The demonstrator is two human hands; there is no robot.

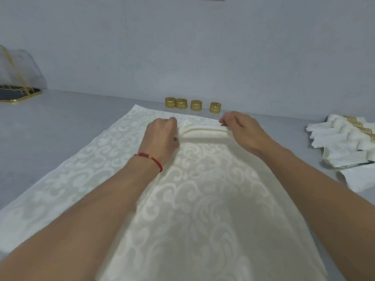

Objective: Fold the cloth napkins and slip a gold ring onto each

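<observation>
Cream damask napkin (203, 199) lies spread flat on the grey surface (60, 122). Left hand (162, 136) and right hand (241, 128) both pinch a gathered pleat (203, 132) at the napkin's far end, fingers curled round the fabric. Four gold rings (195, 105) stand in a row just beyond the napkin's far edge. Finished ringed napkins (345, 138) lie right of the napkin, well apart.
</observation>
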